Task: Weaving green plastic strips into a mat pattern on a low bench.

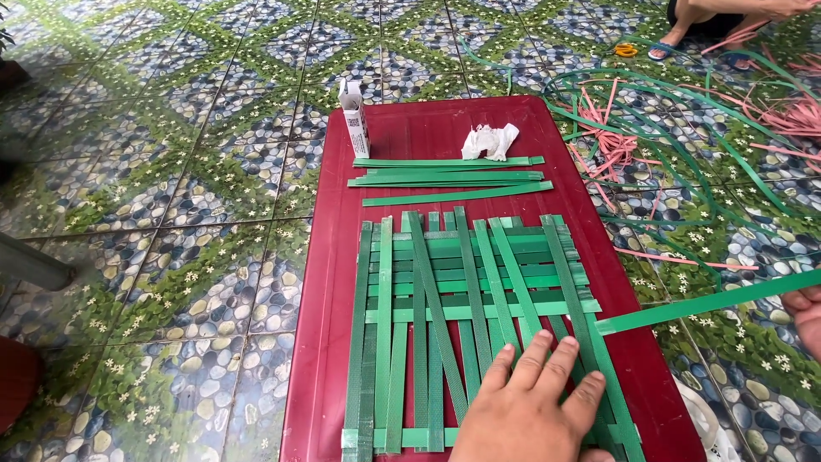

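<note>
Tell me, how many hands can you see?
3. The left hand presses flat on the green woven mat. The right hand at the right edge holds a green strip. Another person's hand shows top right, mostly cut off.

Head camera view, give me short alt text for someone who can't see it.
A left hand presses flat on a half-woven mat of green straps on a dark red table, while the right hand pulls one green strap sideways.

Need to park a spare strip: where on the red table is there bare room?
Bare: the red table's left margin beside the woven green mat, and the far edge between the small carton and white cloth. Crowded: loose green strips, and the near end under the left hand.
</note>
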